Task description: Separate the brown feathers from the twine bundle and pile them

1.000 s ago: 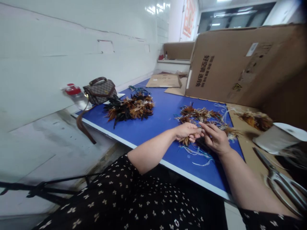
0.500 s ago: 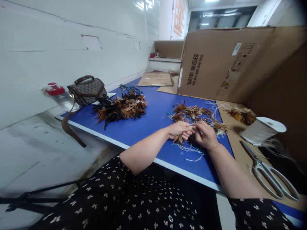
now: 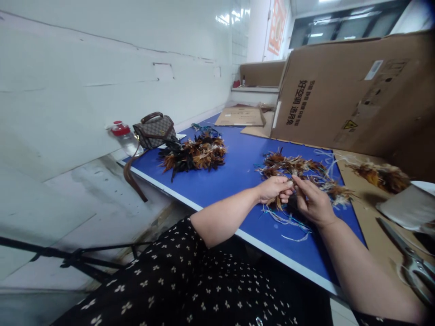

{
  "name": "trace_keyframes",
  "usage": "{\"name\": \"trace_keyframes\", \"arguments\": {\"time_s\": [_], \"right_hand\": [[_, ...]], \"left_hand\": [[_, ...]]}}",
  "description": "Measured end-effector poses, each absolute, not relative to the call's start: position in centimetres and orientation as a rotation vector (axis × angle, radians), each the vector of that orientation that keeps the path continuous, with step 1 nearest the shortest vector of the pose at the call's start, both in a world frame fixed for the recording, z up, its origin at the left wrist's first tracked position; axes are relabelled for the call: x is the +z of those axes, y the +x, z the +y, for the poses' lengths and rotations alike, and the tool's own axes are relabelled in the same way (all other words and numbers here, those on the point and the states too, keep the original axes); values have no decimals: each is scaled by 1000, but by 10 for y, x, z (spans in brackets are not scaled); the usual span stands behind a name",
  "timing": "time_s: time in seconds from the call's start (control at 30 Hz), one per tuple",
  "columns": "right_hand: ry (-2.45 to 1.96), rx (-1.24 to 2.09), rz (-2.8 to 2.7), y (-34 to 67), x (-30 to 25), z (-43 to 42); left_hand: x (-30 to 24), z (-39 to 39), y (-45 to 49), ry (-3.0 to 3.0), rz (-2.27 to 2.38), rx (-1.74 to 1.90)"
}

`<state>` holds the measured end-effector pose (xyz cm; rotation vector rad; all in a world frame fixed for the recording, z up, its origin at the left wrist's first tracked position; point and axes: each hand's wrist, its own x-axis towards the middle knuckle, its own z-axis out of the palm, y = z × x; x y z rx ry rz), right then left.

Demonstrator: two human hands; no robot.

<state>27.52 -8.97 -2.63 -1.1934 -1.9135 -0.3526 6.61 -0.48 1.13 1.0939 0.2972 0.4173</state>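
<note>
My left hand (image 3: 276,190) is closed, thumb pressed on curled fingers, over the near side of a brown feather trim (image 3: 292,166); some feathers poke out under it. My right hand (image 3: 315,203) pinches thumb and finger together right beside the left thumb. What lies between the fingertips is too small and hidden to make out. Both hands are just above the blue tabletop (image 3: 238,174). Loose white and teal strings (image 3: 288,220) trail on the table below the hands.
A black and brown feather bundle (image 3: 199,154) lies left, near a handbag (image 3: 154,130) and a red-capped bottle (image 3: 125,136). At right, on cardboard, are more feathers (image 3: 382,175), a white spool (image 3: 406,206) and scissors (image 3: 406,258). A large cardboard box (image 3: 340,95) stands behind.
The view has turned left, so everything sits farther right in the picture. My hands stay together at the same spot over the feathers; the right fingers look a little straighter.
</note>
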Motion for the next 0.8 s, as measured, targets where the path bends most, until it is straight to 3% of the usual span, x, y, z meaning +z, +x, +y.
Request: {"name": "trace_keyframes", "arguments": {"time_s": [0.8], "right_hand": [[-1137,-126,-1850,264,-16,-93]], "left_hand": [[-4,4,69,1176,282,473]]}}
